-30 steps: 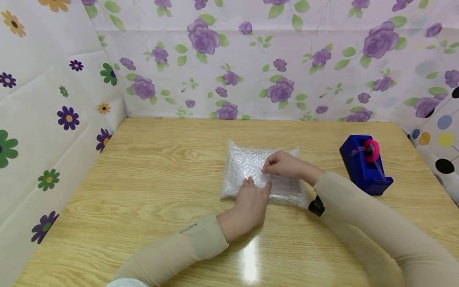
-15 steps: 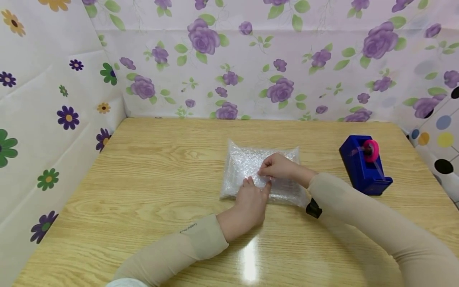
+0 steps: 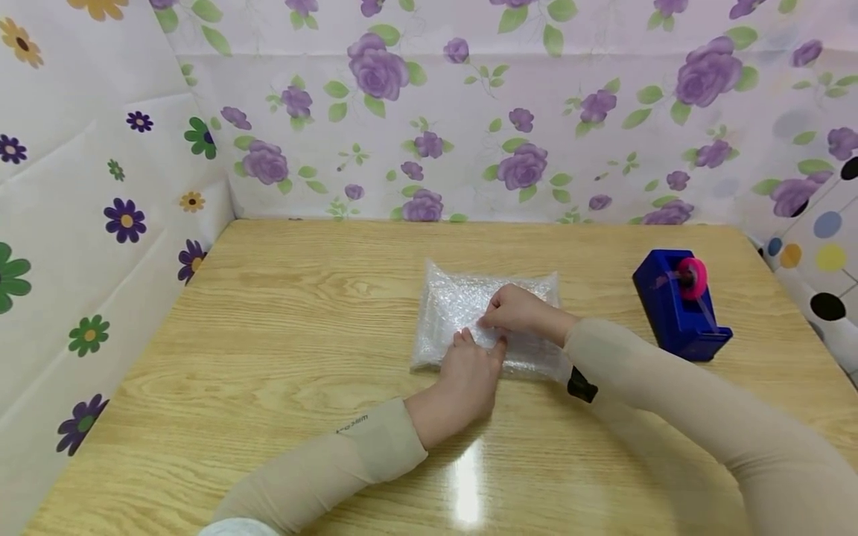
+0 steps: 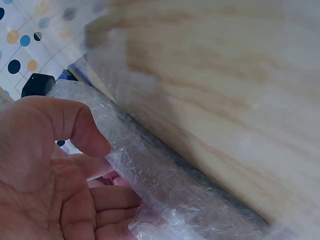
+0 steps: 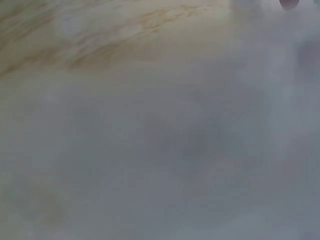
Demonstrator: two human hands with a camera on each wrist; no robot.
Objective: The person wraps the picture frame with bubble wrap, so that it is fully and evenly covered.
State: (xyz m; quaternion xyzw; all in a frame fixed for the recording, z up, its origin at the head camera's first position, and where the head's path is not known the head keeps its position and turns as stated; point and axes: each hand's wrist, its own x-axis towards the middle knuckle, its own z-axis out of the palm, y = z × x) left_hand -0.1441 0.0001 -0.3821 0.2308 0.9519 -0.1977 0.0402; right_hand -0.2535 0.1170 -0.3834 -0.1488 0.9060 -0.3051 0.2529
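Note:
A flat package in clear bubble wrap (image 3: 442, 298) lies on the table in the head view. My left hand (image 3: 469, 376) rests on its near side, thumb and forefinger spread apart. Seen from the left wrist, the left hand (image 4: 55, 170) has its thumb tip right at the bubble wrap (image 4: 165, 185). My right hand (image 3: 519, 309) reaches in from the right, fingers curled, with thumb and forefinger tips together low over the middle of the package. I cannot tell whether anything thin is pinched there. The right wrist view is a grey blur with a strip of wood grain.
A blue tape dispenser (image 3: 673, 313) with a pink-cored roll of clear tape (image 3: 692, 278) stands to the right of the package. A small black camera (image 3: 581, 385) sits under the right wrist. Flower-printed sheets (image 3: 469, 112) border the wooden table (image 3: 302, 313) at the back and left.
My right hand has shifted slightly left across the package, its fingertips drawing in and the forearm following. The left hand and the package have stayed in place.

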